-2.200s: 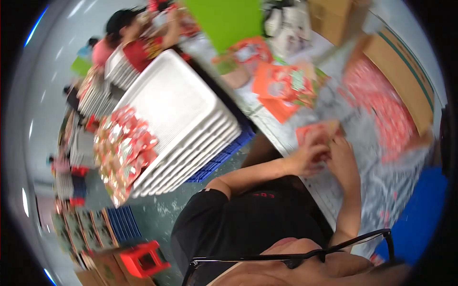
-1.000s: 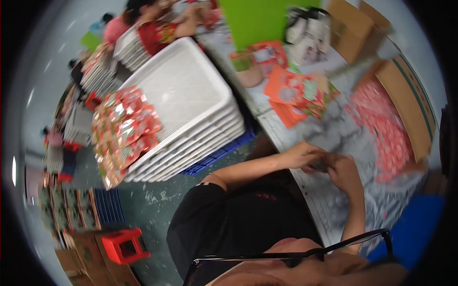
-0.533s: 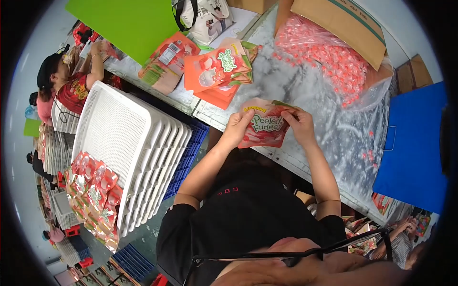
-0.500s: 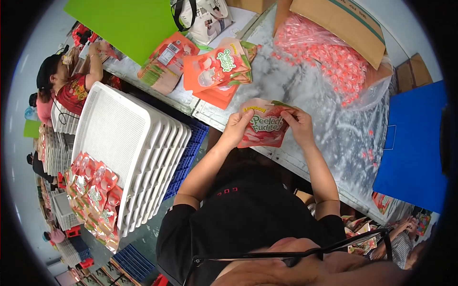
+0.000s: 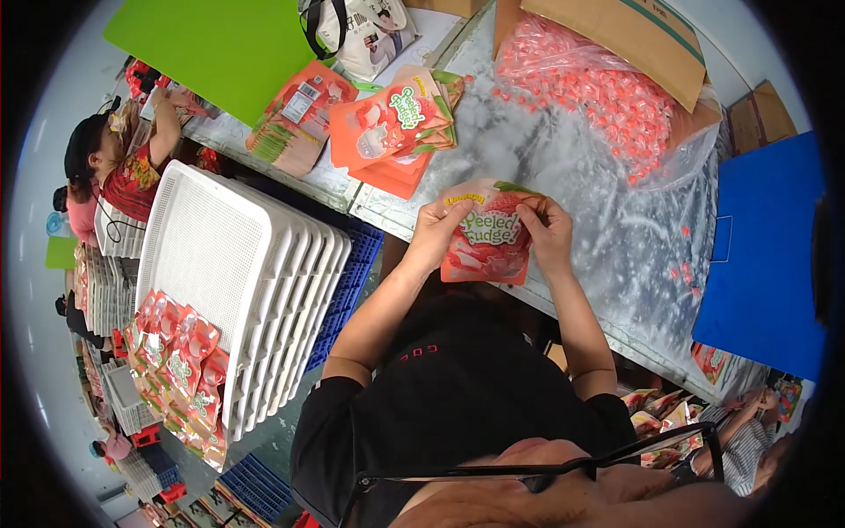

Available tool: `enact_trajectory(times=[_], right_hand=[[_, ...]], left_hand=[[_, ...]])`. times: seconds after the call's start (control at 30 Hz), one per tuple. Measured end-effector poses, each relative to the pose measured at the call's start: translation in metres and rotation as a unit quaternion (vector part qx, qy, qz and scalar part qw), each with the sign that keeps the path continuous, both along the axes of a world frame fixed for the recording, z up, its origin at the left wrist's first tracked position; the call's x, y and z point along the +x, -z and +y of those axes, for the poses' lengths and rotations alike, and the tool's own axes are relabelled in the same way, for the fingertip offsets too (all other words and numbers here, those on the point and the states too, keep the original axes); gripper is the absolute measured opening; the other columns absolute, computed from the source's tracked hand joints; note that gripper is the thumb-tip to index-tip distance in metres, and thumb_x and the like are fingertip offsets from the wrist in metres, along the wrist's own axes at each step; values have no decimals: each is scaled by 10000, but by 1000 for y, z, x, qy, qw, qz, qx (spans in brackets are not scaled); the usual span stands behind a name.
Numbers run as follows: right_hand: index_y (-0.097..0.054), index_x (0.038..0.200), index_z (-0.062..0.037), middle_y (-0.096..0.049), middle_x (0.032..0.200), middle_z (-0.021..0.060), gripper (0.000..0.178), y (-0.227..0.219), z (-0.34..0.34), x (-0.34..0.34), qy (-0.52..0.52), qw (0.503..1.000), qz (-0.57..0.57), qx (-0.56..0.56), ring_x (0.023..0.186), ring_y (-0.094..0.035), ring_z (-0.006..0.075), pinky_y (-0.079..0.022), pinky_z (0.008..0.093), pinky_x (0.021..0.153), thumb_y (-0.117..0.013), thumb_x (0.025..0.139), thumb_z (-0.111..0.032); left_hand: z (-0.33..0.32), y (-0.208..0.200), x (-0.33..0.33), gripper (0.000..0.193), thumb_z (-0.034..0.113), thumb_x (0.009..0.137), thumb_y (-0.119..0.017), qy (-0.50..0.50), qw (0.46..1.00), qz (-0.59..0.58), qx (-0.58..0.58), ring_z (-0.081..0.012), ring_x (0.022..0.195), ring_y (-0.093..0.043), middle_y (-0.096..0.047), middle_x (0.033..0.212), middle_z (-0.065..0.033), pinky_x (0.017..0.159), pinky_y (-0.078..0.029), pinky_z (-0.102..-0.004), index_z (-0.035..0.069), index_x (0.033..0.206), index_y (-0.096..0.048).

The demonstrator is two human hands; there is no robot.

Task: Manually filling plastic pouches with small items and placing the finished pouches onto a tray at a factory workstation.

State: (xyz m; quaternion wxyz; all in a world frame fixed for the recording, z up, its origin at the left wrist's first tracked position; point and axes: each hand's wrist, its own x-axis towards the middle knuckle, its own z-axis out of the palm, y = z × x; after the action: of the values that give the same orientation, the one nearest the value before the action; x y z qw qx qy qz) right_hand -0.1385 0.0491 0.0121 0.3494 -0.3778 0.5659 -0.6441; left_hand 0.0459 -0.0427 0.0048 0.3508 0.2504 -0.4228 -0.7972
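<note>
Between my two hands is a red and pink candy pouch (image 5: 487, 242), held upright by its sides over the near edge of the table. My left hand (image 5: 437, 231) pinches its left side, thumb on the front. The right side is gripped by my right hand (image 5: 547, 231), thumb and fingers pressed together near the upper corner. The pouch's front, with a fruit picture, faces me. Just beyond my left hand, a fanned stack of similar pouches (image 5: 387, 128) rests on the table. Another pile of pouches (image 5: 304, 114) lies left of it, back sides up.
Wrapped red candies (image 5: 607, 114) spill from a plastic-lined cardboard box (image 5: 629, 44) at the back right. A blue panel (image 5: 766, 264) stands at the right. On my left rise stacked white trays (image 5: 211, 238), the top one bearing filled pouches (image 5: 180, 361). A co-worker (image 5: 132, 167) is farther left.
The pouch now hangs straighter, its lower part showing longer and flatter toward me. Both hands keep their grip at its sides. The whole view has shifted slightly.
</note>
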Motion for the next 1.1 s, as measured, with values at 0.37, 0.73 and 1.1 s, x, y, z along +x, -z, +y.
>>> enact_trajectory(times=[0.37,0.73,1.1], right_hand=[[-679,963,22,-656,822,-23,119,7,-1,5,8,999,-50,3,720,-550,34,-451,206,657,-675,928,-91],[-692,1055,44,-726,938,39,167,3,-9,13,-55,991,-117,-27,818,-645,73,-527,234,736,-679,921,-54],[-719,1006,37,-744,928,81,138,5,-18,6,-88,984,-152,-9,795,-679,97,-539,243,744,-694,890,-33]], left_hand=[[3,-5,-5,217,51,939,-649,7,1000,-8,13,-151,935,-682,-723,1052,-121,824,-560,-291,-40,1132,-686],[4,-1,-8,194,78,950,-644,-29,999,-40,14,-172,889,-692,-718,1024,-114,792,-577,-318,-27,1111,-672],[-5,-3,1,268,215,1015,-571,42,997,-22,68,-161,961,-672,-702,1073,-112,814,-563,-308,-10,1131,-659]])
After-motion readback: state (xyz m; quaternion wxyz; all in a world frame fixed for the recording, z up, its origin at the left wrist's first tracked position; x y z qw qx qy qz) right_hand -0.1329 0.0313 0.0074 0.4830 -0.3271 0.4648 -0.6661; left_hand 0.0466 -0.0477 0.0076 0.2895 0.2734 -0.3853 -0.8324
